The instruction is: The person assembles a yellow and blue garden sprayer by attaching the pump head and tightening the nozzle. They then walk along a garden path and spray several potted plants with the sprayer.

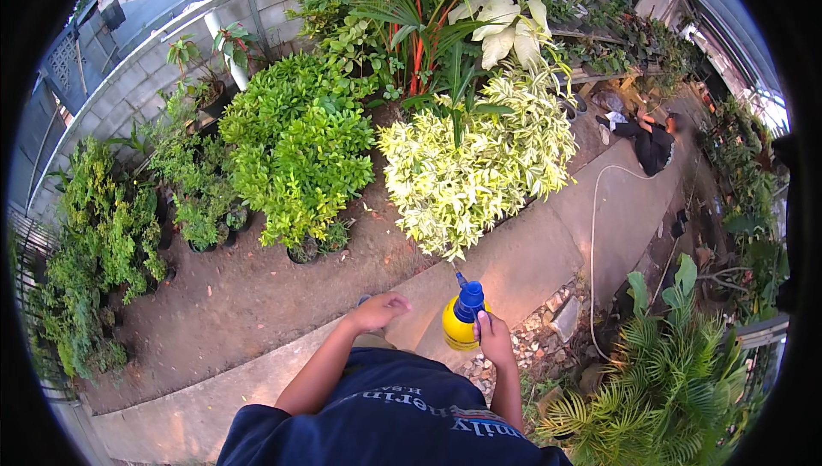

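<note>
My right hand (495, 337) is wrapped round the handle of a yellow spray bottle (460, 327) with a blue pump head. Its nozzle points away from me, toward a bush with pale yellow-and-green leaves (462, 175) just beyond. To the left of the bottle, my left hand (379, 312) hangs in front of my body with its fingers stretched out, holding nothing. A bright green bush (300, 149) grows farther off to the left of the pale one.
A concrete path (548, 247) crosses diagonally, with a pale hose (592, 247) along it. Broken stones (556, 316) lie right of me, beside palm fronds (651, 389). Potted plants (201, 200) line the left, below a block wall (128, 89). Another person (652, 147) is low down at far right.
</note>
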Demonstrator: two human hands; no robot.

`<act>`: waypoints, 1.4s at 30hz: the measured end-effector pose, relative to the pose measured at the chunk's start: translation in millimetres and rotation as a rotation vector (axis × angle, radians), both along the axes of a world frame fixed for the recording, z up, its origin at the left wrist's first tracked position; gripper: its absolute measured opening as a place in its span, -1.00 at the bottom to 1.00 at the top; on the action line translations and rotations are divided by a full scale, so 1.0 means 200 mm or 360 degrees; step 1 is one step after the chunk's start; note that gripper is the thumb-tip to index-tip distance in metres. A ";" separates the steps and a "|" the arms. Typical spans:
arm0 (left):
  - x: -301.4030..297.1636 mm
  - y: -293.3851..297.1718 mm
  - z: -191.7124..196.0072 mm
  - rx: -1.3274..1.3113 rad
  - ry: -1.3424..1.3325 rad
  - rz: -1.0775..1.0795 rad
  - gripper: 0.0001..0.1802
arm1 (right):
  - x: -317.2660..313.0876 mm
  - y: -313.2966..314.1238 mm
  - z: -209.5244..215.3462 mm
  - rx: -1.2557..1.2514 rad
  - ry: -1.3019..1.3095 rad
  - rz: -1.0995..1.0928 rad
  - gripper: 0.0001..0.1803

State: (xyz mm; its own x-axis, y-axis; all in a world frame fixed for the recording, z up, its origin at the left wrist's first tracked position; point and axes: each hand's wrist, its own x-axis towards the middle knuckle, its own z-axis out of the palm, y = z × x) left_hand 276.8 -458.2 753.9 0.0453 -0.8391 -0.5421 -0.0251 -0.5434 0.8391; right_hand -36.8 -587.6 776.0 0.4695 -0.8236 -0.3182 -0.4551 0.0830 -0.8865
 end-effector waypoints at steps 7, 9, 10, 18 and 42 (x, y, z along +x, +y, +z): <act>0.36 -0.16 -0.05 -0.0053 -0.0028 0.0074 -0.47 | 0.33 -0.21 0.00 -0.0007 -0.0153 -0.0144 -0.44; 0.44 -0.22 -0.05 -0.0051 -0.0111 0.0072 -0.46 | 0.39 -0.25 -0.02 -0.0039 -0.0196 -0.0224 -0.45; 0.47 -0.24 -0.05 -0.0061 -0.0155 0.0060 -0.45 | 0.41 -0.27 -0.03 -0.0066 -0.0187 -0.0219 -0.46; 0.35 -0.51 0.00 0.0063 -0.0249 0.0040 -0.43 | 0.29 -0.58 -0.09 -0.0016 -0.0410 -0.0241 -0.47; -0.99 -1.74 -0.19 0.0131 -0.0011 -0.0367 -0.43 | -1.28 -1.50 -0.27 -0.0193 0.0445 0.0012 -0.40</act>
State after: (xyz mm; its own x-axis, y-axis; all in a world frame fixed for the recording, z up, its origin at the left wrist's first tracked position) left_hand 79.2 -805.4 716.9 -0.1384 -0.7809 -0.6092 -0.1623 -0.5889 0.7918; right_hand -293.1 -888.1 721.2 0.3839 -0.8604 -0.3353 -0.6830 -0.0202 -0.7302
